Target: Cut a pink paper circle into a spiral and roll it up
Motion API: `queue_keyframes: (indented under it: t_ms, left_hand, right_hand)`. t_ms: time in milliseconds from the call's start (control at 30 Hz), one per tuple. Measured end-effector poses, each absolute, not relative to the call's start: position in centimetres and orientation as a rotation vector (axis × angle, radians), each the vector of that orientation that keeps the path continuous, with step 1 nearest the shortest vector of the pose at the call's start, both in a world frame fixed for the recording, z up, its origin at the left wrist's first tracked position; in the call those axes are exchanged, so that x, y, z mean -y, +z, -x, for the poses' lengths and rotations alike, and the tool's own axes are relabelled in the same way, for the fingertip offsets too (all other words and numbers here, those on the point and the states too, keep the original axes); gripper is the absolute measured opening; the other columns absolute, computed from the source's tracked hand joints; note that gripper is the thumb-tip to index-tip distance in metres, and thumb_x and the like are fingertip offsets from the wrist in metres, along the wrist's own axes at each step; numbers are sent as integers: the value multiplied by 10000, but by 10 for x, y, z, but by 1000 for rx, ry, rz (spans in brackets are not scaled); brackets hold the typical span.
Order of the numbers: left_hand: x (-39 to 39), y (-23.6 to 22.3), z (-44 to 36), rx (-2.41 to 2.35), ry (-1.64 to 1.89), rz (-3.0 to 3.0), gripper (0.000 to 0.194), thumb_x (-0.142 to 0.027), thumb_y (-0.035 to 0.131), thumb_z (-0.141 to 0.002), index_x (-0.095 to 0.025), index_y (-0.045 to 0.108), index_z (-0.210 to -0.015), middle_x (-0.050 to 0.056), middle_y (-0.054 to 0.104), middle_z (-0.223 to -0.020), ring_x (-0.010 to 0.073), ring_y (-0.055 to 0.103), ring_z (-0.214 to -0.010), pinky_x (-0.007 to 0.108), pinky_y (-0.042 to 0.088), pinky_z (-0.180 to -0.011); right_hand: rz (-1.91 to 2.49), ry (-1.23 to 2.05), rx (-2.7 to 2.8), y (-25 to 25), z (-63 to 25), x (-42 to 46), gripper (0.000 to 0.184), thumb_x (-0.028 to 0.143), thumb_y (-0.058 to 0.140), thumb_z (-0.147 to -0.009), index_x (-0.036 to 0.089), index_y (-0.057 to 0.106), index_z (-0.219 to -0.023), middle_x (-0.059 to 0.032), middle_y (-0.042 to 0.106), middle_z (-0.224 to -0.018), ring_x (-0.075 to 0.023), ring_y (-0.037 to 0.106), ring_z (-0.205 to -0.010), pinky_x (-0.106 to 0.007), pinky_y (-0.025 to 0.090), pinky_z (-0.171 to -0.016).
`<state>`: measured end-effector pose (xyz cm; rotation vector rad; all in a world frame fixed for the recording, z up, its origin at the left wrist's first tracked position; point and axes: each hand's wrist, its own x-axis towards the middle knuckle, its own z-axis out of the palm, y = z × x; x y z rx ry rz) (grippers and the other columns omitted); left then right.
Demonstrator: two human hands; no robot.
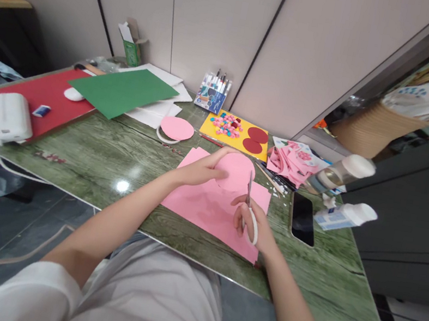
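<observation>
A round piece of pink paper (237, 173) is pinched in my left hand (213, 168), the thumb lying on its face. My right hand (255, 223) grips a pair of scissors (250, 225) with white handles. The blades point up along the right edge of the paper circle; whether they are apart, I cannot tell. Beneath both hands lie pink paper sheets (205, 211). Behind my left hand, more pink circles (177, 128) rest on a roll of white tape (163, 139). Pink paper scraps (293, 160) are heaped beyond my right hand.
At the back lies a yellow sheet (235, 139) with small pompoms and two dark red circles, near a pack of markers (213, 91). Green card (123, 90), red card (54, 102) and a white power bank (4, 118) are left. A phone (304, 219) and two bottles (344, 175) stand right.
</observation>
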<state>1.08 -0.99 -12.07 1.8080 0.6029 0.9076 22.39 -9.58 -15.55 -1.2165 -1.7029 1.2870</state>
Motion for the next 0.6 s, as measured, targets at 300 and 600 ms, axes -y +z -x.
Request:
queue_keyframes:
  t_ms: [300, 600]
  left_hand:
    - [10, -118, -9, -603, 898, -1801, 608, -134, 485, -751, -249, 386, -1339, 53, 392, -1398, 269, 334, -1299, 377, 380, -988]
    - [8, -119, -6, -603, 868, -1808, 616, -149, 491, -751, -254, 381, -1348, 53, 411, -1383, 281, 318, -1306, 403, 360, -1003]
  right_hand:
    - [1227, 1305, 1686, -154, -222, 97, 337, 492, 365, -934, 187, 490, -1003, 59, 515, -528, -91, 448, -345, -211, 353, -378]
    - [1208, 1318, 1696, -155, -222, 98, 303, 472, 376, -936, 190, 479, -977, 67, 510, -514, -87, 441, -338, -209, 358, -383]
